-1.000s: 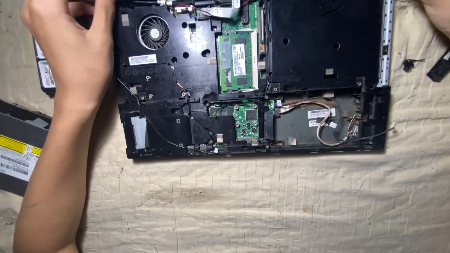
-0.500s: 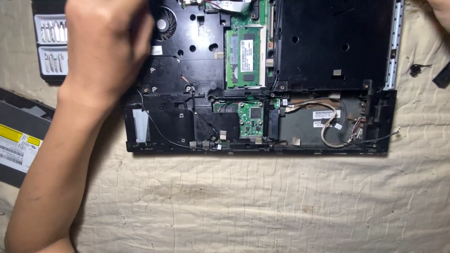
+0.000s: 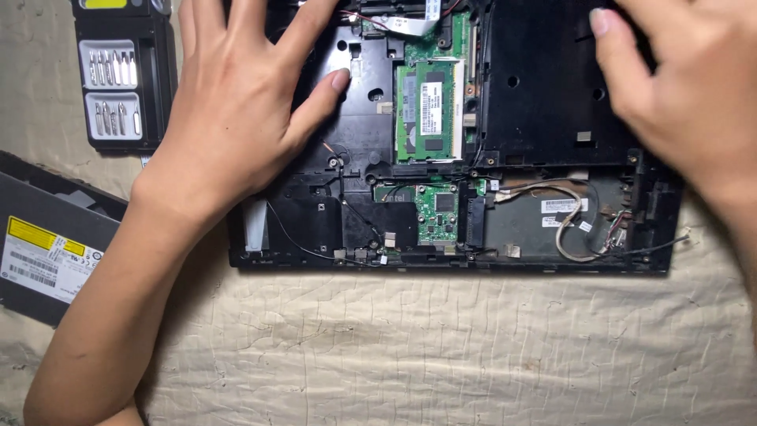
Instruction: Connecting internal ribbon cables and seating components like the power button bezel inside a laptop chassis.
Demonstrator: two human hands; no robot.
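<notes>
Opened laptop base (image 3: 371,213), black, bottom cover off, lies flat on a cream quilted cloth (image 3: 441,347), centre to upper frame. Green memory module (image 3: 428,110) sits in its slot near the middle; below it a small green circuit card (image 3: 438,213). Lower right bay holds loose wires (image 3: 572,225), white and brown, looped; a thin black cable trails off the right edge.

Left hand (image 3: 236,110) lies palm down on the upper left of the base, fingers spread wide, thumb tip just beside the memory module; it grips nothing and hides the corner under it. Right hand (image 3: 686,95) rests open on the upper right black panel, fingers apart, clamped on nothing, covering that corner.

Outward: a black screwdriver bit case (image 3: 122,87) stands open at upper left, silver bits in two rows, just beside the left hand. A flat black optical drive (image 3: 47,244) with yellow and white labels lies at the left edge, partly behind the left forearm
</notes>
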